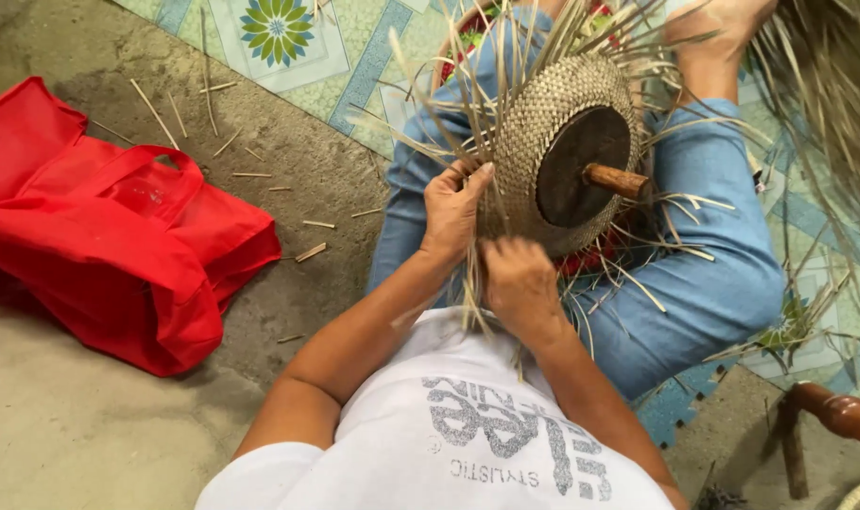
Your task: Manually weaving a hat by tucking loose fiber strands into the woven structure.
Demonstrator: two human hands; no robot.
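left hand (451, 210) and right hand (517, 280) at rim of half-woven straw hat (543, 123) on wooden mould (581, 168), fingers pinching loose straw strands (471, 283); red bag (118, 236) lying nearby on floor.

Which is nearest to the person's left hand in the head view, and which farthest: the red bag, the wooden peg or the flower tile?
1. Wooden peg: just right of the left hand, on the woven piece's dark disc.
2. Red bag: on the floor, far left.
3. Flower tile: top edge, upper left; farthest.
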